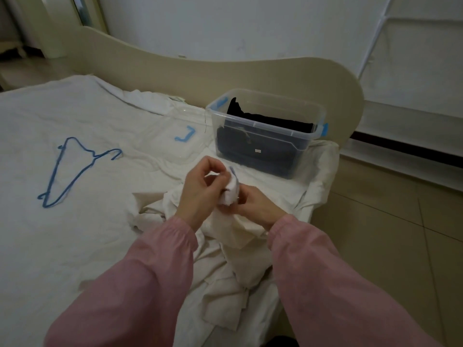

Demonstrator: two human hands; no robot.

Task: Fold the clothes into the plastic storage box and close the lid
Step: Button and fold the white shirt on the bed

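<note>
A clear plastic storage box with blue latches stands open on the bed's far right corner. Dark folded clothes lie inside it. A cream-white garment is bunched on the bed in front of me. My left hand and my right hand both grip a small white bunched part of that garment, held up between them just in front of the box. The clear lid with a blue latch lies flat on the bed to the left of the box.
Two blue wire hangers lie on the white sheet at the left. A beige headboard curves behind the box. The bed edge drops to a tiled floor on the right.
</note>
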